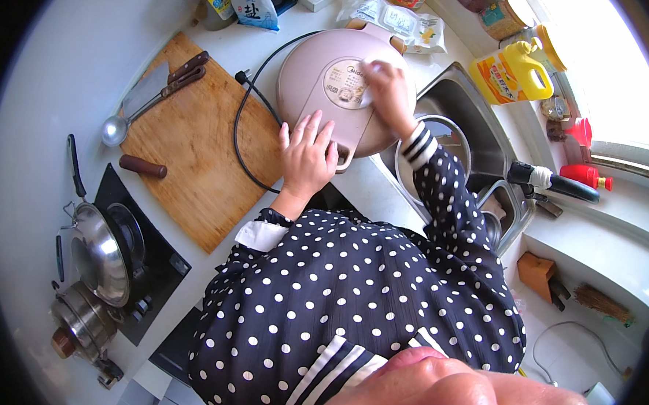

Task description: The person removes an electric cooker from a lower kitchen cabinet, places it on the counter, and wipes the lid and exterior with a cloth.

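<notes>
A round pink Midea electric baking pan (pixel 306 66) lies with its lid down on the counter before me. My right hand (pixel 390 92) grips a white wipe (pixel 367 97) and presses it on the lid beside the round label (pixel 344 83). Flat near the front handle (pixel 345 153) rests my left hand (pixel 309 151), fingers spread, holding nothing. The pan's black power cord (pixel 235 124) loops over the counter and a wooden cutting board (pixel 201 154), its plug (pixel 242 76) loose. Behind the pan is a pack of wet wipes (pixel 403 22).
A cleaver (pixel 148 90) and a ladle (pixel 115 130) lie on the board's far left. The gas hob (pixel 158 277) at left bears a wok (pixel 98 253) and a steel pot (pixel 83 319). To the right, the sink (pixel 445 89) holds a basin (pixel 464 140); a yellow jug (pixel 510 74) stands beyond.
</notes>
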A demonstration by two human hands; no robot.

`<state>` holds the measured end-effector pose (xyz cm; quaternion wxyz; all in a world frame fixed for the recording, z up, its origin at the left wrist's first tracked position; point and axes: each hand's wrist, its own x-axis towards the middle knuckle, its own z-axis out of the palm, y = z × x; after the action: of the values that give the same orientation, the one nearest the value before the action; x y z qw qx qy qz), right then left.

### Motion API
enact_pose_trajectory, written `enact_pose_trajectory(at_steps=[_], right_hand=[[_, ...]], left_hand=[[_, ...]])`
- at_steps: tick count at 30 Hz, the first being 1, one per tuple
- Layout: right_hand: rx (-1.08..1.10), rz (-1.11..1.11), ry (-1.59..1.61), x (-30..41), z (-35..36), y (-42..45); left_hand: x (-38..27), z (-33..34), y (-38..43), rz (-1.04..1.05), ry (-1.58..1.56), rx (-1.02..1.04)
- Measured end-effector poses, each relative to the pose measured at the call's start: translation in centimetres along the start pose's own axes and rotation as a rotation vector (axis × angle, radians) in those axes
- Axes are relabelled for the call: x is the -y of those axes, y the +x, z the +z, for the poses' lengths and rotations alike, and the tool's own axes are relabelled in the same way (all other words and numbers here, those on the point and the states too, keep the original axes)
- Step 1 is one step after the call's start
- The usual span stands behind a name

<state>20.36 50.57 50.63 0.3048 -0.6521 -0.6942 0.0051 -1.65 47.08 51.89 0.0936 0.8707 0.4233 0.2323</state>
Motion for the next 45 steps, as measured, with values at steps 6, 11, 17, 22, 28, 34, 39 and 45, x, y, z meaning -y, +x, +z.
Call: enact_pose_trajectory(at_steps=[6, 11, 17, 22, 28, 34, 39, 45], right_hand=[[0.254, -0.324, -0.056, 6.2, 1.3, -2.1], [0.175, -0.123, -0.170, 1.5, 1.5, 1.0], [0.192, -0.245, 0.075, 2.8, 2.2, 0.4], [0.378, -0.320, 0.000, 4.3, 0.3, -1.5], [0.184, -0.051, -0.001, 1.9, -1.6, -4.0], [0.255, -0.006, 0.054, 2.3, -3.4, -7.9], [0.293, -0.099, 0.057, 7.5, -2.0, -10.9], [-0.023, 0.052, -0.180, 1.5, -3.4, -8.1]], left_hand=[[0.2, -1.0, -0.5, -0.030, 0.002, 0.016], [0.2, -0.7, -0.6, -0.003, -0.027, 0.014], [0.5, -1.8, -0.8, -0.017, -0.038, 0.016], [0.5, -1.1, -0.6, -0.012, -0.034, 0.003], [0.7, -0.8, -0.3, 0.003, -0.039, -0.010], [0.3, -0.4, -1.0, 0.000, -0.033, -0.015], [-0.2, -0.3, -2.4, 0.005, -0.003, -0.016], [-1.7, -1.0, -1.8, 0.038, 0.021, -0.039]])
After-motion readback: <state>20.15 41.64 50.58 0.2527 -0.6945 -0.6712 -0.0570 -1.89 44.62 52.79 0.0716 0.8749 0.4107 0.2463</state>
